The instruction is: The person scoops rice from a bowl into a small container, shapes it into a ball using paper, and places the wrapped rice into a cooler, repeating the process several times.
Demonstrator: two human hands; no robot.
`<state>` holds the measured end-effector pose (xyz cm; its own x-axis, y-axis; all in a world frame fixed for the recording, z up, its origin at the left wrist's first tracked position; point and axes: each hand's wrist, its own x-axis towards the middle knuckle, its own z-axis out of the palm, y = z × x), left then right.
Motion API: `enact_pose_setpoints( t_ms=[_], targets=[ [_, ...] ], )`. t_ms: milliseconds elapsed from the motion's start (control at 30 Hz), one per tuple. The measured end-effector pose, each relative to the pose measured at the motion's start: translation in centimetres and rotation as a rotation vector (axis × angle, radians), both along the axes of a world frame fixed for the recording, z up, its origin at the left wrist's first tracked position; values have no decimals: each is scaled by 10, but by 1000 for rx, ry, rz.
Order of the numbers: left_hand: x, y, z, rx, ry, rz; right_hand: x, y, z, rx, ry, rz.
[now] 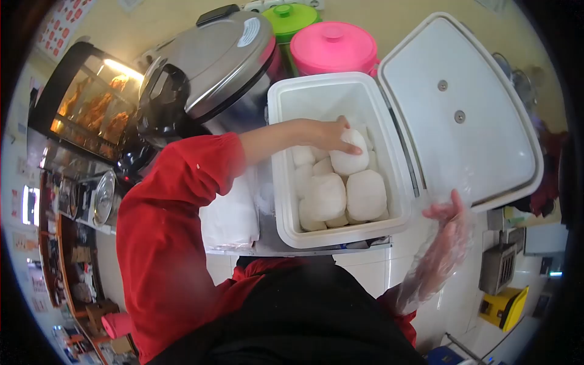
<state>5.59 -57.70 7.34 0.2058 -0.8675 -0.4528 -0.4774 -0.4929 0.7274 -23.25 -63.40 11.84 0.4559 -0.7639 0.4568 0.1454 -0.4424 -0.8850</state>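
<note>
My bare left hand (333,137) reaches into a white cooler box (281,201), its thumb and fingers gripping a rounded white bundle (350,154) near the far side. Several similar bundles, smooth and apparently wrapped, are piled beneath and in front of it; one sits at the front right (367,196) and another beside it (328,197). What is inside them does not show. My right hand (449,222), in a loose clear plastic glove, hangs to the right of the box below its lid with fingers apart and nothing in them.
The hinged lid (462,146) stands open on the right. Left of the box is a large steel cooker (231,55). Pink (334,48) and green (291,21) lidded containers stand behind. A lit glass food cabinet (91,103) is far left; white sheets (230,216) lie on the counter.
</note>
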Motion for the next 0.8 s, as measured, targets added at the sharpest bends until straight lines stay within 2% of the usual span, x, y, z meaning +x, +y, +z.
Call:
enact_pose_setpoints(
  t_ms=[67,167,267,367,433,500,567,633,700,767,800],
  targets=[
    [-6,0,-2,-118,-178,-46,8,6,-3,-57,20,59],
    [-16,9,12,-474,-597,31,21,28,-13,-23,-15,84],
    [-35,42,37,-863,-652,68,25,56,-24,62,-164,264],
    [-59,121,72,-922,-547,254,30,92,-18,427,-228,641],
    [-67,190,77,-918,-565,363,38,113,-20,44,41,813],
    [-84,259,73,-870,-495,672,74,147,-10,-366,169,946],
    [-88,325,59,-914,-578,841,112,192,-59,-511,368,793],
    [-96,388,45,-973,-577,1024,157,222,-134,-583,758,430],
    [-107,449,35,-925,-591,1104,193,221,-224,-740,894,100],
    [-115,496,24,-922,-536,1219,206,214,-234,-549,1098,157],
    [-123,515,17,-928,-464,1295,208,214,-224,-606,1083,79]
  ],
)
